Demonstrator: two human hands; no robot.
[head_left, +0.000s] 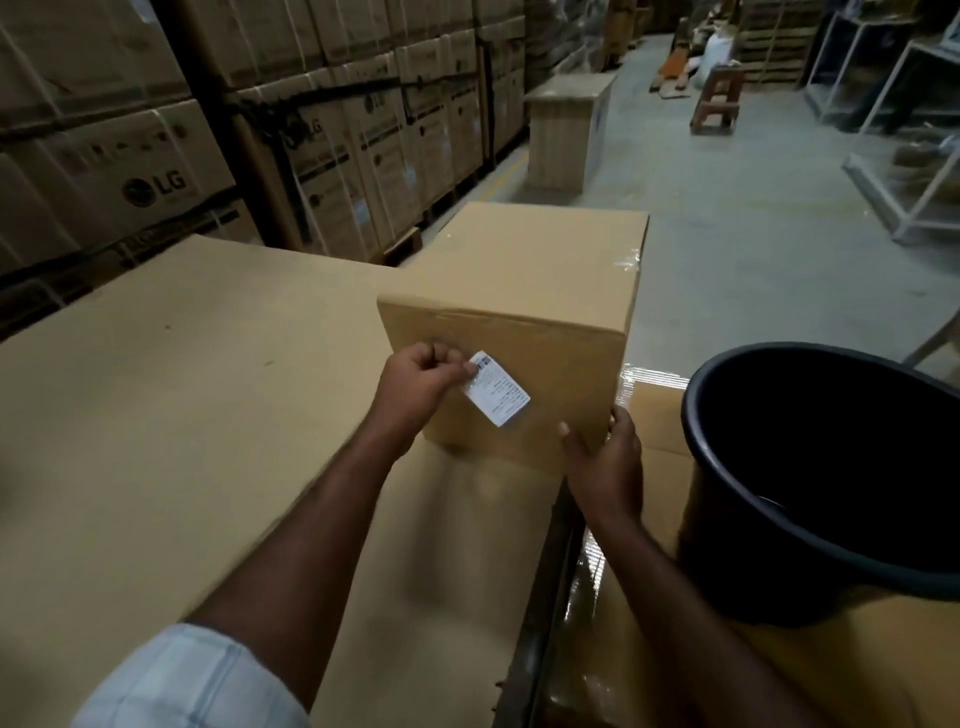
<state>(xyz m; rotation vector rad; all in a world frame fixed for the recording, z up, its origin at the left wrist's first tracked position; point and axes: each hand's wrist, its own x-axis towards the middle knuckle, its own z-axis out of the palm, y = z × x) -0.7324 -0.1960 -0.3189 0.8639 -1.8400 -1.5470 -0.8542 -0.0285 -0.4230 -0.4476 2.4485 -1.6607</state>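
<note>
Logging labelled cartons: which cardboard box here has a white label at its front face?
The plain box gripped by the right hand; the left hand pinches the label at its front. The LG cartons behind stand stacked, untouched.

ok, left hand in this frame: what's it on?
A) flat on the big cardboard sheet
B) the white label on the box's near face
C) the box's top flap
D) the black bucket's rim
B: the left hand pinches one end of the white label at the near face of the box, while the right hand holds the box's lower right edge; the black bucket is untouched.
</note>
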